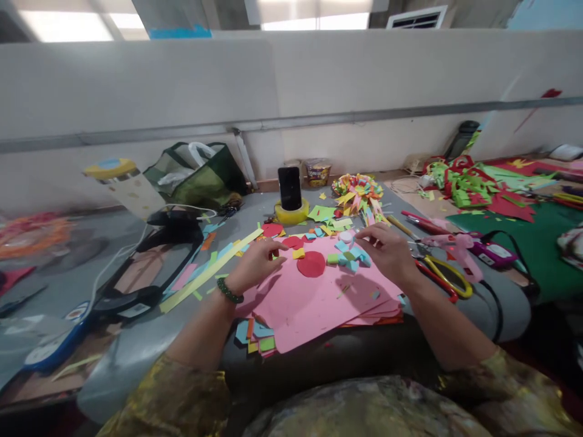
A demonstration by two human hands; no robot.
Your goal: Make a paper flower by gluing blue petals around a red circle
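Pink paper sheets (314,309) lie stacked in front of me, with a red paper circle (311,264) on top. Just left of that circle is my left hand (259,262), its thumb and curled fingers apart with nothing visible between them. A small yellow paper piece (299,253) lies near its fingertips. At the sheets' right side hovers my right hand (386,250), fingertips drawn together in a pinch; whatever they hold, if anything, is too small to make out. Below its fingertips are folded light-blue paper pieces (363,257) and a green piece (333,259).
A phone (290,188) stands in a yellow tape roll (292,212) at the back. On the right are a pink glue gun (450,241) and yellow-handled scissors (455,280). A colourful paper rosette (359,189) lies behind. To the left sit a black headset-like frame (130,301) and a green bag (200,176).
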